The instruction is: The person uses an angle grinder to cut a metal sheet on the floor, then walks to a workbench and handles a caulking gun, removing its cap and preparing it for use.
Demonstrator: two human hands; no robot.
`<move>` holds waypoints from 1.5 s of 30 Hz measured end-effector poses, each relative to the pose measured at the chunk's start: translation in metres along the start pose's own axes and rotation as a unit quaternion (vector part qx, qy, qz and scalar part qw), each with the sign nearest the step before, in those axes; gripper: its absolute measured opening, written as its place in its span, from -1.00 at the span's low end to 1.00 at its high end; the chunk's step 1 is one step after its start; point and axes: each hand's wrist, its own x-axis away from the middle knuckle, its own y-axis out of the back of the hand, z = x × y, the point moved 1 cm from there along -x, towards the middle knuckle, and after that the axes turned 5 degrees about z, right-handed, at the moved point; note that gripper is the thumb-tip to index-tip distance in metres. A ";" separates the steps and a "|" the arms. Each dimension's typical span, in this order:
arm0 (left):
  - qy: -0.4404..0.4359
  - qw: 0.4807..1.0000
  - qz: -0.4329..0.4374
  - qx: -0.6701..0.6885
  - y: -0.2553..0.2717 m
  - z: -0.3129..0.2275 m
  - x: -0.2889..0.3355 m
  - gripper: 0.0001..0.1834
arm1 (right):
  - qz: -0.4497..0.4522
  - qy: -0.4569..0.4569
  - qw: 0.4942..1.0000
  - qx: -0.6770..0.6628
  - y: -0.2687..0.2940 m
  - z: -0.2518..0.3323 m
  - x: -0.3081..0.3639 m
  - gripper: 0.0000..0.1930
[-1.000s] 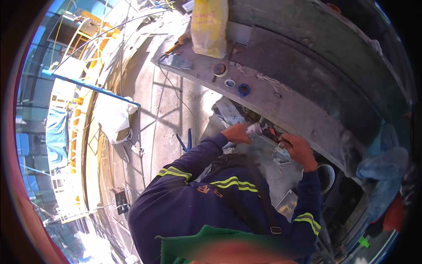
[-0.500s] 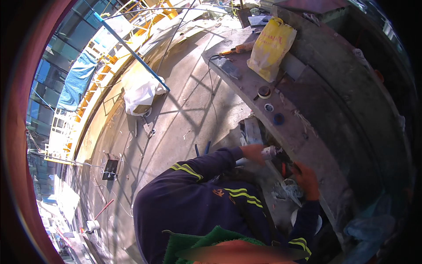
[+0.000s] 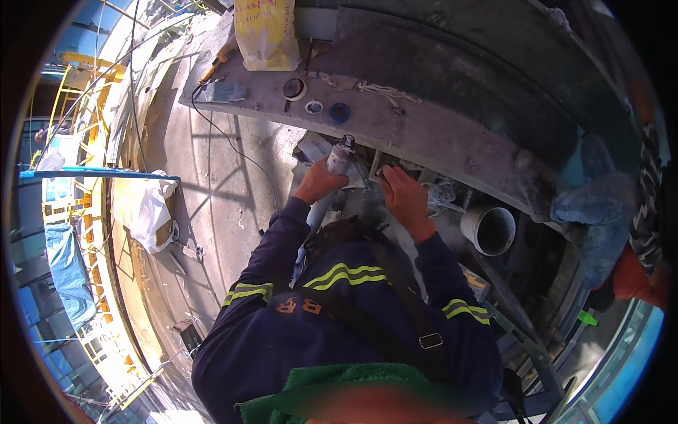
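Note:
My left hand (image 3: 320,184) is wrapped round a long pale tube that looks like a caulking gun (image 3: 340,160). Dark smears cover its far end, which points away from me toward the ledge. Lower down, its grey-blue body passes below my left wrist. To the right of the tube, my right hand (image 3: 408,203) is closed, fingertips together near a small dark thing that I cannot make out. Crumpled clear plastic (image 3: 442,196) lies just right of that hand. Beyond my left hand is a pale printed box or pack (image 3: 314,146).
A concrete ledge (image 3: 452,152) runs across ahead, bearing tape rolls (image 3: 294,89), a blue ring-shaped roll (image 3: 339,112), a yellow bag (image 3: 267,35) and a corded power tool (image 3: 217,62). A bucket (image 3: 489,230) stands right; a white plastic bag (image 3: 150,215) lies left.
The view has turned, so the ledge now runs across ahead. The tube's smeared end now points away rather than rightward. My left hand keeps its hold, and my right hand stays closed.

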 end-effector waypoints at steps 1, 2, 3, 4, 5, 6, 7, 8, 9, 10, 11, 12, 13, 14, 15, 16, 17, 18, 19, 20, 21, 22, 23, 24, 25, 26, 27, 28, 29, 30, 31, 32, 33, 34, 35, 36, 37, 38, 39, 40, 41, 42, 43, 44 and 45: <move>0.018 1.000 0.014 0.006 0.000 -0.002 0.001 -0.25 | 0.002 -0.018 1.000 0.002 -0.002 0.002 0.004 -0.74; -0.007 1.000 0.007 -0.005 0.001 -0.006 0.001 -0.26 | 0.000 -0.035 0.999 0.005 -0.005 0.003 0.005 -0.74; -0.012 1.000 0.002 -0.012 0.002 -0.009 0.002 -0.26 | 0.015 -0.064 0.998 0.002 -0.007 0.003 0.006 -0.74; -0.009 1.000 0.000 -0.014 0.002 -0.012 0.004 -0.27 | -0.029 -0.037 0.999 0.004 -0.009 0.004 0.007 -0.74; -0.010 1.000 -0.005 -0.028 0.002 -0.014 0.006 -0.27 | -0.054 -0.024 0.998 0.001 -0.011 0.004 0.008 -0.75; -0.004 0.999 -0.005 -0.036 0.002 -0.017 0.007 -0.27 | -0.076 -0.013 0.997 0.001 -0.012 0.005 0.011 -0.75; -0.002 0.999 -0.010 -0.040 0.002 -0.019 0.008 -0.28 | -0.068 -0.026 0.997 0.002 -0.014 0.005 0.012 -0.75; -0.003 0.999 -0.012 -0.048 0.001 -0.021 0.008 -0.27 | -0.058 -0.040 0.998 0.006 -0.015 0.005 0.013 -0.74; -0.006 0.998 -0.017 -0.052 0.001 -0.023 0.007 -0.26 | -0.045 -0.060 0.997 0.009 -0.016 0.005 0.014 -0.73; -0.003 0.998 -0.021 -0.052 0.001 -0.023 0.007 -0.25 | -0.062 -0.057 0.996 0.008 -0.018 0.006 0.015 -0.73; -0.010 0.998 -0.022 -0.054 0.000 -0.024 0.006 -0.25 | -0.076 -0.060 0.995 0.006 -0.020 0.007 0.015 -0.73; -0.009 0.998 -0.023 -0.053 -0.001 -0.023 0.006 -0.25 | -0.089 -0.063 0.994 0.004 -0.022 0.008 0.016 -0.73; -0.002 0.998 -0.022 -0.052 -0.002 -0.022 0.005 -0.25 | -0.093 -0.072 0.993 0.010 -0.025 0.009 0.017 -0.73; -0.005 0.998 -0.024 -0.056 -0.003 -0.022 0.004 -0.25 | -0.096 -0.081 0.992 0.015 -0.027 0.010 0.018 -0.73; -0.002 0.998 -0.023 -0.061 -0.005 -0.021 0.003 -0.25 | -0.100 -0.091 0.991 0.021 -0.029 0.009 0.020 -0.72; 0.004 0.998 -0.025 -0.066 -0.007 -0.020 0.002 -0.25 | -0.102 -0.096 0.990 0.025 -0.030 0.008 0.022 -0.73; -0.003 0.997 -0.019 -0.070 -0.010 -0.020 -0.001 -0.26 | -0.105 -0.102 0.989 0.030 -0.031 0.005 0.025 -0.73; -0.008 0.997 -0.016 -0.073 -0.015 -0.021 -0.005 -0.27 | -0.109 -0.111 0.987 0.036 -0.032 0.002 0.028 -0.73; -0.001 0.997 -0.011 -0.079 -0.020 -0.022 -0.010 -0.28 | -0.116 -0.109 0.987 0.037 -0.031 -0.002 0.031 -0.73; -0.008 0.996 -0.001 -0.085 -0.025 -0.023 -0.015 -0.27 | -0.124 -0.109 0.986 0.039 -0.031 -0.008 0.032 -0.73; -0.002 0.995 0.011 -0.094 -0.031 -0.025 -0.022 -0.26 | -0.131 -0.113 0.984 0.040 -0.030 -0.013 0.033 -0.73; 0.006 0.994 0.022 -0.105 -0.036 -0.027 -0.028 -0.25 | -0.134 -0.121 0.982 0.045 -0.029 -0.018 0.035 -0.74; 0.001 0.993 0.026 -0.115 -0.042 -0.029 -0.035 -0.25 | -0.136 -0.132 0.981 0.048 -0.029 -0.023 0.038 -0.74; -0.002 0.992 0.028 -0.126 -0.048 -0.032 -0.042 -0.25 | -0.143 -0.139 0.979 0.048 -0.028 -0.028 0.039 -0.75; -0.004 0.990 0.030 -0.139 -0.053 -0.035 -0.049 -0.25 | -0.133 -0.157 0.977 0.060 -0.027 -0.033 0.041 -0.74; -0.013 0.990 0.033 -0.134 -0.059 -0.038 -0.056 -0.25 | -0.129 -0.171 0.974 0.069 -0.027 -0.038 0.043 -0.74; -0.023 0.991 0.036 -0.130 -0.065 -0.042 -0.063 -0.25 | -0.125 -0.187 0.971 0.077 -0.026 -0.044 0.044 -0.73; -0.027 0.991 0.038 -0.125 -0.070 -0.045 -0.069 -0.25 | -0.135 -0.193 0.969 0.076 -0.027 -0.050 0.044 -0.75; -0.029 0.989 0.054 -0.132 -0.075 -0.049 -0.076 -0.25 | -0.145 -0.200 0.966 0.075 -0.028 -0.056 0.043 -0.76; -0.025 0.988 0.070 -0.137 -0.079 -0.051 -0.082 -0.24 | -0.153 -0.208 0.963 0.072 -0.029 -0.063 0.042 -0.77; -0.024 0.986 0.085 -0.141 -0.084 -0.053 -0.089 -0.23 | -0.154 -0.212 0.962 0.072 -0.030 -0.069 0.042 -0.78; -0.014 0.984 0.100 -0.145 -0.089 -0.055 -0.096 -0.22 | -0.155 -0.217 0.961 0.071 -0.031 -0.075 0.041 -0.80; -0.009 0.982 0.113 -0.149 -0.093 -0.056 -0.103 -0.21 | -0.157 -0.227 0.959 0.067 -0.032 -0.081 0.040 -0.81; 0.007 0.979 0.128 -0.157 -0.097 -0.055 -0.109 -0.20 | -0.149 -0.236 0.958 0.067 -0.034 -0.087 0.040 -0.81; -0.013 0.981 0.112 -0.156 -0.101 -0.055 -0.114 -0.19 | -0.140 -0.248 0.956 0.064 -0.035 -0.091 0.040 -0.80; -0.023 0.982 0.096 -0.160 -0.105 -0.053 -0.117 -0.18 | -0.126 -0.271 0.952 0.061 -0.036 -0.096 0.040 -0.80; -0.028 0.983 0.078 -0.165 -0.108 -0.051 -0.121 -0.18 | -0.125 -0.267 0.953 0.064 -0.038 -0.099 0.039 -0.81; -0.025 0.980 0.077 -0.181 -0.111 -0.049 -0.126 -0.16 | -0.120 -0.273 0.952 0.068 -0.039 -0.102 0.037 -0.82; -0.018 0.977 0.074 -0.199 -0.114 -0.048 -0.131 -0.14 | -0.111 -0.284 0.950 0.069 -0.039 -0.107 0.036 -0.83; -0.008 0.974 0.072 -0.216 -0.117 -0.046 -0.134 -0.12 | -0.113 -0.281 0.951 0.071 -0.039 -0.110 0.034 -0.83; -0.006 0.972 0.070 -0.225 -0.119 -0.045 -0.138 -0.09 | -0.111 -0.283 0.950 0.068 -0.039 -0.113 0.033 -0.82; -0.003 0.970 0.067 -0.233 -0.120 -0.043 -0.141 -0.07 | -0.102 -0.295 0.948 0.061 -0.040 -0.116 0.031 -0.82; 0.003 0.968 0.066 -0.241 -0.121 -0.042 -0.144 -0.05 | -0.103 -0.290 0.949 0.064 -0.040 -0.119 0.029 -0.83; -0.001 0.969 0.070 -0.235 -0.121 -0.040 -0.147 -0.06 | -0.098 -0.294 0.949 0.063 -0.040 -0.121 0.027 -0.83; -0.003 0.970 0.075 -0.229 -0.122 -0.039 -0.149 -0.06 | -0.088 -0.305 0.946 0.061 -0.041 -0.123 0.026 -0.83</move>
